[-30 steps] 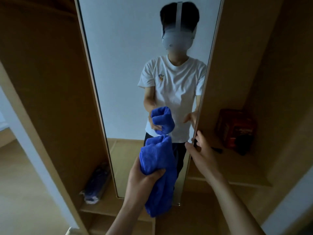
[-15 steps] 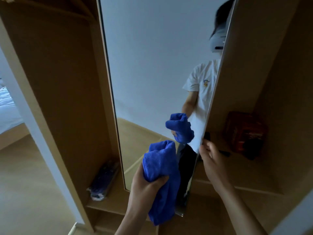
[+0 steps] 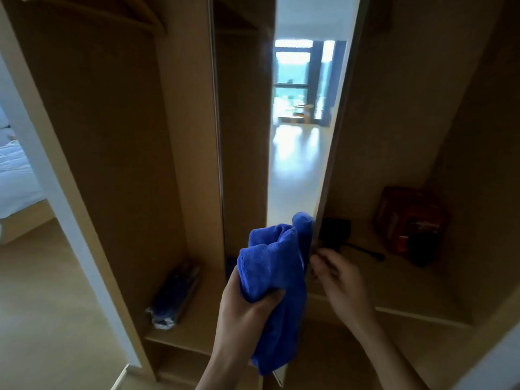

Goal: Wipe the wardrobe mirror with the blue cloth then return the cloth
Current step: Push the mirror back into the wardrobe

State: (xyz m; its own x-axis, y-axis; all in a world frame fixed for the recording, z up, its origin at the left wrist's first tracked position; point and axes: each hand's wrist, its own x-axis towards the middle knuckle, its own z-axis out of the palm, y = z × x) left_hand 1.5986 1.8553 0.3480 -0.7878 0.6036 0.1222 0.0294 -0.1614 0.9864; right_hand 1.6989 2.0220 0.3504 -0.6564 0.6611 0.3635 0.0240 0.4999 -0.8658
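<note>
An open wooden wardrobe (image 3: 112, 136) fills the view, with pale wooden floor (image 3: 42, 319) and the corner of a white bed (image 3: 14, 178) showing past its left side. A tall narrow mirror (image 3: 298, 153) stands upright in the middle of the wardrobe, seen at a steep angle; it reflects wood panelling on its left part and a bright room with a window and glossy floor on its right part. To the left of the mirror a low shelf (image 3: 197, 319) carries a dark wrapped package (image 3: 176, 294) lying near the shelf's front edge. To the right a higher shelf (image 3: 408, 291) holds a red box (image 3: 410, 220) toward the back and a small black object (image 3: 336, 230) with a cable just behind the mirror's right edge. Both compartments are open above their shelves, and the mirror's lower corner hangs free in front. The left hand (image 3: 247, 313) grips the bunched blue cloth (image 3: 270, 266) with fingers and thumb wrapped round its middle; the top of the cloth sits against the mirror's lower part and its tail hangs below the fist. The right hand (image 3: 337, 277) is just beside the cloth, its fingers curled onto the mirror's right edge.
</note>
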